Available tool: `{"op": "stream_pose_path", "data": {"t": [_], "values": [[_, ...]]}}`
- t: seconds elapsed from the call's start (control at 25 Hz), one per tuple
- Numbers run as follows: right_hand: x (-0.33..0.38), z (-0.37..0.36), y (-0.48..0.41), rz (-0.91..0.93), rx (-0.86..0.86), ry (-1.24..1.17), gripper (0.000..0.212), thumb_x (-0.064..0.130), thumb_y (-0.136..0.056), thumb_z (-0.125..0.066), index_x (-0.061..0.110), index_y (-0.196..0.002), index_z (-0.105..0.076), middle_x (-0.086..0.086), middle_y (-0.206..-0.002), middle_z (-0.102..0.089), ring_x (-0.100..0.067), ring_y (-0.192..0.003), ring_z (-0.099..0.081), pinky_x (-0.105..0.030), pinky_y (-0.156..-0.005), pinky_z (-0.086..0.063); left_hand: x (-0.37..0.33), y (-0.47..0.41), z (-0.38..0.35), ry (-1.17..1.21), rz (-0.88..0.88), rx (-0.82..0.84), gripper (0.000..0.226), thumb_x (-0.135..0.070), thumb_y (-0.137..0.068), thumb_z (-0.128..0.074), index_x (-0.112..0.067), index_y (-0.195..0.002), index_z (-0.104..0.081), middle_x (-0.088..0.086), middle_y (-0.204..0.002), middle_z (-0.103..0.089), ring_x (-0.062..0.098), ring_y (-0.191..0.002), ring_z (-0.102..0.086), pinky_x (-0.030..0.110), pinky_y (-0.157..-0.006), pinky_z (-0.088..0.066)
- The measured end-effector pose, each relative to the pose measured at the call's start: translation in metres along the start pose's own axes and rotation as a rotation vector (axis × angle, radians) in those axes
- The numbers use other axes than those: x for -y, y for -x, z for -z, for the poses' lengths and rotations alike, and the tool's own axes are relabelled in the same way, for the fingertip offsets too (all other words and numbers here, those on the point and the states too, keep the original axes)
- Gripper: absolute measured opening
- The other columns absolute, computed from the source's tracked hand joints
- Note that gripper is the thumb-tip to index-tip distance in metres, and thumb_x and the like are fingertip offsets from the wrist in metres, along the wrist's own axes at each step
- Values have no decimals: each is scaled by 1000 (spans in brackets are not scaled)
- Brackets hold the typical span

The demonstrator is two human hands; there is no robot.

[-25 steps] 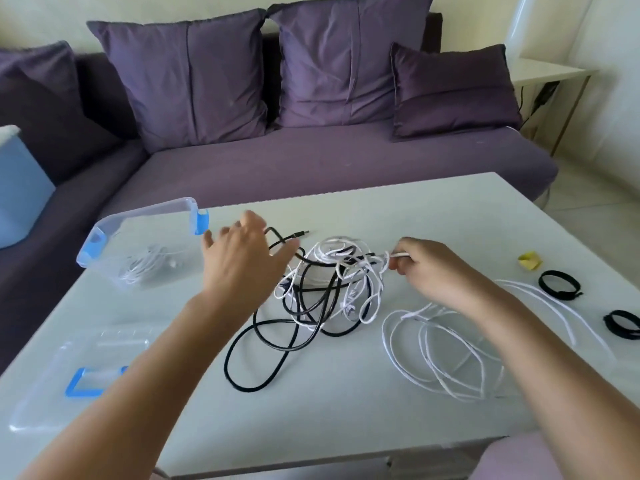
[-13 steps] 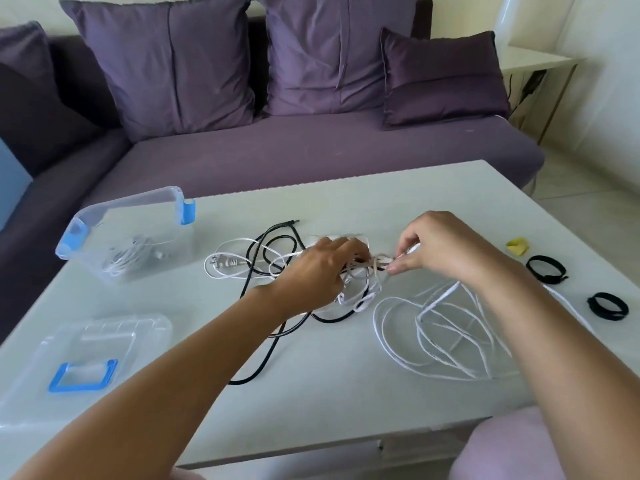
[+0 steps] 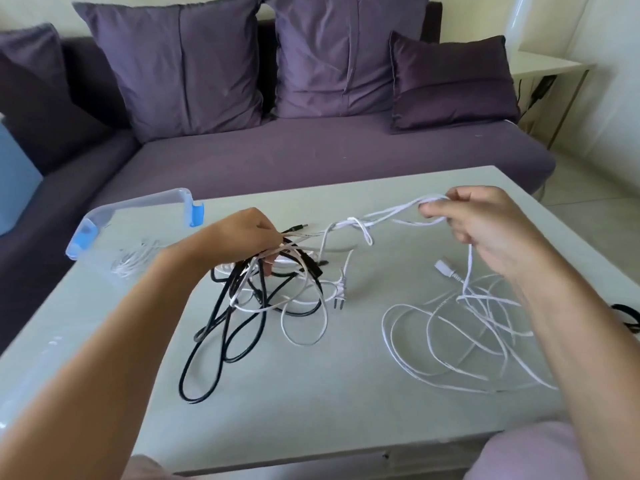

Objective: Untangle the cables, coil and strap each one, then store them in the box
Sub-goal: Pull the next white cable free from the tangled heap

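Note:
A tangle of black and white cables (image 3: 270, 292) lies mid-table. My left hand (image 3: 242, 237) grips the top of this tangle, fingers curled through the strands. My right hand (image 3: 481, 226) pinches a white cable (image 3: 391, 216) and holds it raised to the right; a knot (image 3: 353, 223) sits along the stretched part. Loose white cable loops (image 3: 450, 341) lie below my right hand, with a white plug (image 3: 446, 268) hanging near them. The clear box (image 3: 135, 216) with blue clips stands at the left and holds a coiled white cable (image 3: 135, 261).
The clear box lid (image 3: 31, 372) lies at the table's near left edge. A black strap (image 3: 627, 315) shows at the right edge behind my forearm. A purple sofa (image 3: 311, 157) with cushions runs behind the white table (image 3: 311, 410).
My right hand has lifted and pulled the white cable out to the right, stretching it from the tangle. My left hand has closed on the tangle and holds it back.

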State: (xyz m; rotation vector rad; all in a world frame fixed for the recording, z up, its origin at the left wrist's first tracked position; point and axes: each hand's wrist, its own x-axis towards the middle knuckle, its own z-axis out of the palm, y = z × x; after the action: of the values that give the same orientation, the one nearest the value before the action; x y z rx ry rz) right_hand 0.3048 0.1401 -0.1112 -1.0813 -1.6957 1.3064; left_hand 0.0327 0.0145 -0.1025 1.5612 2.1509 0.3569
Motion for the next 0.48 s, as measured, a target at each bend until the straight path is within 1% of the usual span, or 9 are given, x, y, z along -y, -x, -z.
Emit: {"op": "stream_pose_path", "data": {"t": [0.08, 0.12, 0.16, 0.24, 0.28, 0.32, 0.4, 0.44, 0.48], "values": [[1, -2, 1, -36, 36, -158, 20, 17, -81, -69, 0, -81, -57, 1, -55, -50, -7, -39, -22, -20, -40, -16, 5, -1, -5, 55, -35, -6, 25, -31, -62, -43, -15, -42, -40, 5, -51, -41, 15, -48, -23, 27, -51, -21], [1, -4, 1, -39, 30, -167, 24, 21, -81, -70, 4, -74, -54, 1, -53, -45, -9, -41, -22, -20, -41, -16, 8, -2, -7, 70, -60, -39, 23, -32, -61, -41, -16, -46, -33, 4, -51, -34, 15, -51, -21, 28, -53, -20], [-2, -5, 0, -2, -23, -70, 35, 27, -79, -73, 11, -64, -46, 1, -51, -38, -12, -44, -23, -23, -43, -18, 11, -3, -9, 68, -70, -80, 24, -33, -61, -41, -15, -51, -29, 2, -53, -27, 15, -53, -21, 30, -54, -19], [-6, -5, 0, 189, -225, 401, 53, 40, -73, -76, 12, -54, -36, 0, -49, -33, -18, -50, -28, -30, -49, -23, 19, -4, -10, 34, -40, -104, 30, -36, -66, -44, -14, -55, -26, 0, -54, -24, 16, -55, -21, 30, -54, -19], [-8, -5, 1, 281, -318, 599, 55, 46, -72, -75, 10, -54, -38, 0, -48, -36, -21, -52, -33, -31, -51, -26, 23, -6, -11, -4, 1, -92, 33, -37, -71, -46, -14, -56, -26, 0, -54, -25, 17, -56, -23, 30, -54, -20], [-9, -6, 3, 323, -354, 696, 56, 52, -71, -73, 9, -56, -41, -1, -48, -39, -25, -54, -36, -33, -52, -28, 24, -7, -12, -65, 55, -61, 35, -37, -75, -47, -14, -57, -29, 0, -54, -29, 18, -56, -26, 28, -54, -21], [-9, -12, 5, 288, -317, 734, 61, 62, -73, -67, 10, -57, -39, -1, -50, -39, -28, -58, -38, -35, -54, -31, 24, -9, -18, -267, 98, -3, 32, -42, -77, -43, -15, -61, -41, 2, -65, -45, 19, -64, -41, 28, -60, -29], [-9, -17, 5, 246, -266, 737, 62, 65, -74, -62, 11, -57, -36, -1, -53, -38, -28, -61, -39, -35, -56, -31, 22, -10, -22, -380, 69, 4, 28, -43, -79, -45, -19, -69, -53, 0, -79, -54, 20, -78, -49, 28, -71, -35], [-10, -21, 6, 196, -209, 723, 62, 67, -76, -57, 13, -58, -34, 0, -57, -39, -28, -64, -41, -35, -58, -30, 19, -10, -26, -457, 18, -28, 21, -41, -83, -51, -22, -85, -61, -1, -96, -56, 20, -96, -51, 32, -88, -35]]}}
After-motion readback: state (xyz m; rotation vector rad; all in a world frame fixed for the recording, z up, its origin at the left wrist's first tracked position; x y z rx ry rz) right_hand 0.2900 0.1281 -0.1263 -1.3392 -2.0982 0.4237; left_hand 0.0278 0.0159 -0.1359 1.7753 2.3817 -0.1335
